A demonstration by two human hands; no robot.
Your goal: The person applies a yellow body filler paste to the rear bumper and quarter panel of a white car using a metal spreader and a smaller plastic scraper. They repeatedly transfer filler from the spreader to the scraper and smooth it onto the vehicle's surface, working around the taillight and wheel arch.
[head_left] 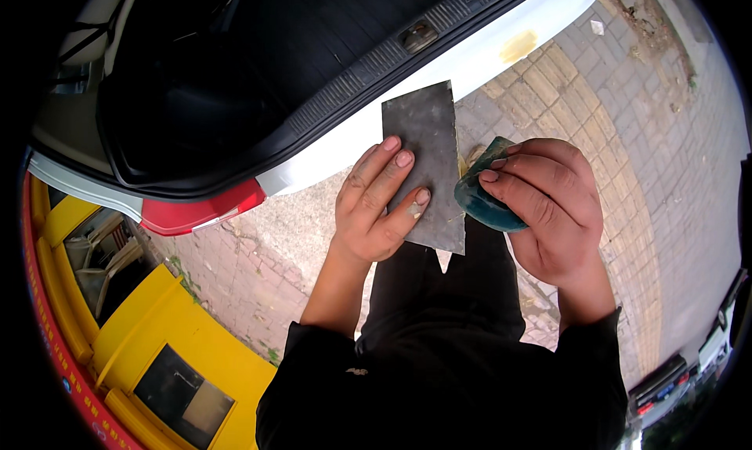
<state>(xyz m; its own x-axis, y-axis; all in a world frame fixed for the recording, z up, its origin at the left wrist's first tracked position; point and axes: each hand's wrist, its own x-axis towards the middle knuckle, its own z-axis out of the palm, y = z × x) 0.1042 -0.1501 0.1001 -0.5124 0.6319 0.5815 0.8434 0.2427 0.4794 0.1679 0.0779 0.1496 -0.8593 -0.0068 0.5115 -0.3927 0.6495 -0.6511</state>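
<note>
1. The left hand (380, 203) is half closed and holds a flat dark grey plate (423, 148), near the middle, toward 1 o'clock — three fingertips lie on its top.
2. The right hand (552, 203) pinches a green pad (487, 206) at 3 o'clock — right by the plate's edge, but I cannot tell if they touch.
3. A white car bumper (470, 65) with a yellowish patch (518, 46) sits at 1 o'clock.
4. A red car light (200, 209) is at 9 o'clock.
</note>
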